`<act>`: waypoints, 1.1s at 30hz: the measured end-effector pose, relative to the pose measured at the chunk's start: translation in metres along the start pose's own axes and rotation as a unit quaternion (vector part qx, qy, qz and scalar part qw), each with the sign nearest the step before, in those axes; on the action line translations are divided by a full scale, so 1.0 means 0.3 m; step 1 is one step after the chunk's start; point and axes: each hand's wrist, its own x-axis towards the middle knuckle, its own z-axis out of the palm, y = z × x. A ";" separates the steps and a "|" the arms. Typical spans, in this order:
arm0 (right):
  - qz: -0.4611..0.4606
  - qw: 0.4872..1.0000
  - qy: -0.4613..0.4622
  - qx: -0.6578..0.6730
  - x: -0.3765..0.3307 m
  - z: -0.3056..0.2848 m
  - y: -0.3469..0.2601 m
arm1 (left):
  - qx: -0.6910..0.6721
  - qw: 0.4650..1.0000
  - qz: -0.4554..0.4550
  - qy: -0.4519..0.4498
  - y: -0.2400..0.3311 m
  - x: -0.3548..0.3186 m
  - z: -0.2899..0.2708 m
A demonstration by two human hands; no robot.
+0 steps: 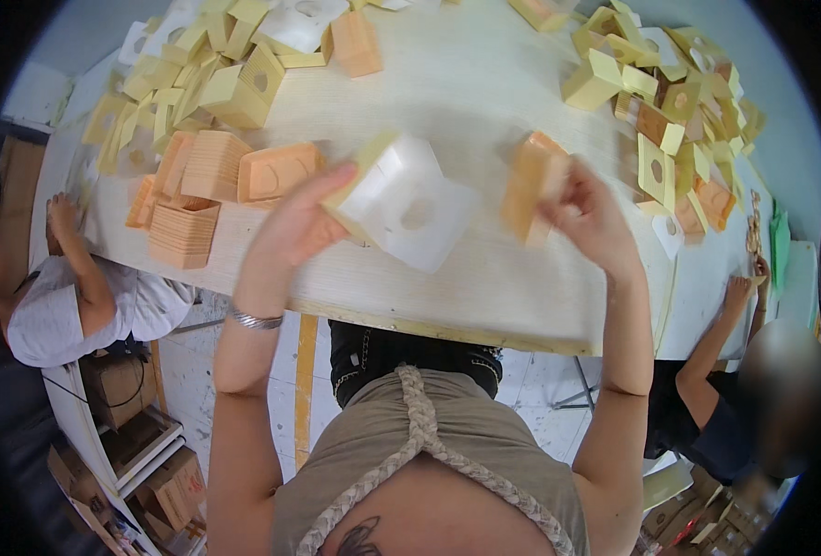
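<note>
Yellow-white box (406, 199) is pinched in left grip (304, 218), orange tray (524, 190) in right grip (594, 221), above pale table (466, 102), tiled floor (186, 368) below.

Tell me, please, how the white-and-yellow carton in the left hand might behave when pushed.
The carton is probably light, as the left hand alone holds it at one side. Its thin panels would likely flex, perhaps most around the hole.
</note>
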 end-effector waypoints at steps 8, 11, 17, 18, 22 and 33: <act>0.076 0.968 0.147 -0.189 -0.083 0.053 0.146 | 0.051 0.964 0.188 0.180 -0.268 0.010 0.015; -0.050 0.911 0.199 -0.357 -0.128 0.077 0.225 | 0.239 0.888 0.296 0.259 -0.373 -0.054 0.043; -0.063 0.840 0.200 -0.501 -0.092 0.244 0.199 | 0.647 0.620 0.325 0.301 -0.193 0.010 0.099; -0.048 0.850 0.199 -0.485 -0.069 0.256 0.204 | 0.698 0.577 0.296 0.305 -0.161 0.044 0.091; -0.192 0.864 0.180 -0.429 -0.159 0.200 0.001 | 0.778 0.461 0.273 0.329 -0.185 0.062 0.084; -0.093 0.969 -0.062 -0.218 -0.090 0.248 -0.083 | 0.526 0.800 0.207 0.203 -0.264 -0.005 0.135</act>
